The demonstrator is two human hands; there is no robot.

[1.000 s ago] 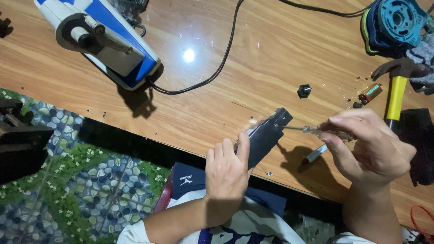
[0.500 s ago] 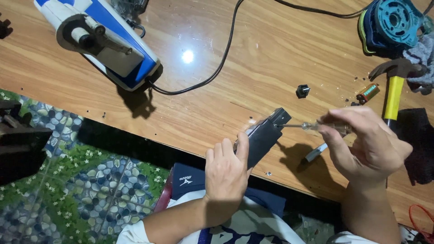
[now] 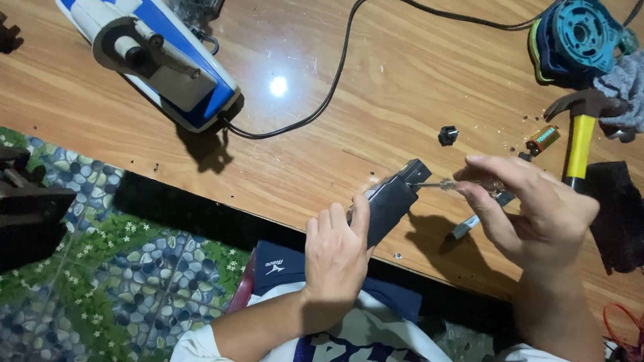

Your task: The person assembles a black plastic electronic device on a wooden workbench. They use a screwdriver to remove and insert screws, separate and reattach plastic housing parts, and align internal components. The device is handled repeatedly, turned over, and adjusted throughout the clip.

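My left hand [image 3: 335, 258] has its fingers [image 3: 360, 213] closed around a dark grey rectangular block [image 3: 392, 201], holding it tilted above the near edge of the wooden table [image 3: 376, 87]. My right hand [image 3: 537, 204] has its fingertips [image 3: 477, 194] pinched together on a thin screwdriver with a clear handle and a silver shaft [image 3: 439, 184]. The shaft runs level to the left, and its tip touches the upper end of the block.

Taking the block as the landmark: just to its right, under my right hand, a small silver metal piece [image 3: 464, 228] lies on the table. Up and to the right sits a small black knob-like part [image 3: 447, 135], and farther right a small copper-coloured battery [image 3: 543, 139]. Beyond that lies a hammer with a yellow handle and dark head [image 3: 578, 127], beside a grey cloth [image 3: 624, 87]. Far up and right is a teal round motor housing [image 3: 580, 37]. Far up and left lies a blue and white power tool [image 3: 157, 60], and its black cord [image 3: 335, 87] curves across the table above the block. Below and left of the block is a floor of patterned green pebbles [image 3: 121, 268].
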